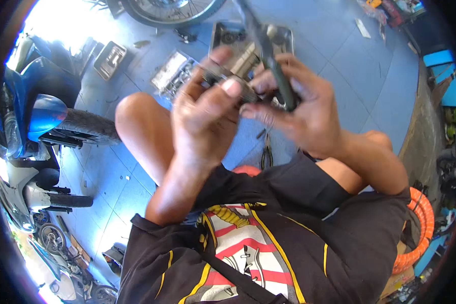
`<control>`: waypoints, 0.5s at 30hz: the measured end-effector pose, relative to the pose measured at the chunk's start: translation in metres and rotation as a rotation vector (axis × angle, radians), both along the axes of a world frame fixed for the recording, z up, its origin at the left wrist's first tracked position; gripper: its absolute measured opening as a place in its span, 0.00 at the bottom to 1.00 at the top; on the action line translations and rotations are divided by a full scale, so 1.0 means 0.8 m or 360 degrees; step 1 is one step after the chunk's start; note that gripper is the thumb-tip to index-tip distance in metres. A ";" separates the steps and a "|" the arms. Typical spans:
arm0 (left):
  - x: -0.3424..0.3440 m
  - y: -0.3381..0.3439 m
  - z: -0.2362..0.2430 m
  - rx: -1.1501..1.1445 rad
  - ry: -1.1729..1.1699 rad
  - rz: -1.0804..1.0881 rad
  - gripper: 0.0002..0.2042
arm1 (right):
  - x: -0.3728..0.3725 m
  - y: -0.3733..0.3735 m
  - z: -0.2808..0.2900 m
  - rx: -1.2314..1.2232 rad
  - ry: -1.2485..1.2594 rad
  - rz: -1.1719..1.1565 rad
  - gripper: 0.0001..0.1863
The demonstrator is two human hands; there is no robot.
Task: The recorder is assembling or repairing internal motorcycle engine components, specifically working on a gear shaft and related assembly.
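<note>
My left hand (202, 106) is closed on a small dark metal part (245, 88), its thumb lying over it, in the upper middle of the view. My right hand (306, 114) grips a long dark bar-like thing (274, 71), slightly blurred, that runs up from its fingers; its thumb and fingertips come up against the small part. Behind my hands lie a metal tray (219, 33) with parts in it and a pale box of small parts (164, 73). Below my hands, pliers (266, 157) lie on the floor near my seat.
A blue motorbike (43, 101) and other motorbikes (55, 238) stand at the left. A wheel (169, 17) is at the top, a small tray (109, 61) on the tiled floor (352, 86). An orange coiled hose (420, 228) and blue shelving (438, 58) are at the right.
</note>
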State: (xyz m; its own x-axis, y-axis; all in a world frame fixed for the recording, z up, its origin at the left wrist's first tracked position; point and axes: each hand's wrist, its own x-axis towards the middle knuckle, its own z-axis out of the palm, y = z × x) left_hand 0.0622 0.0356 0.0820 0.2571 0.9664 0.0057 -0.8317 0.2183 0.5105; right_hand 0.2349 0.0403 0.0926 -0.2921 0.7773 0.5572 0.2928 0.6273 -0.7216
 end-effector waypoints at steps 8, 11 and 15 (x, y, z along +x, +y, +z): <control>-0.121 0.055 0.069 0.0161 -0.0091 -0.0016 0.28 | 0.116 0.011 -0.115 -0.0307 -0.1340 -0.0268 0.12; -0.148 0.082 0.080 -0.0194 -0.0358 -0.0221 0.14 | 0.105 -0.033 -0.249 -0.0478 -0.1958 0.0172 0.12; -0.152 0.096 0.034 -0.0292 -0.0222 -0.0032 0.11 | 0.029 -0.106 -0.426 -0.0350 -0.1834 0.0372 0.10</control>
State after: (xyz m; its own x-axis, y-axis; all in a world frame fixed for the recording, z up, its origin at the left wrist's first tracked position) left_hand -0.0596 0.1121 0.1090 0.2853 0.9492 -0.1327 -0.8860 0.3140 0.3412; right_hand 0.2580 -0.0444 -0.2483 -0.6795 0.6848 -0.2634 0.7332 0.6475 -0.2078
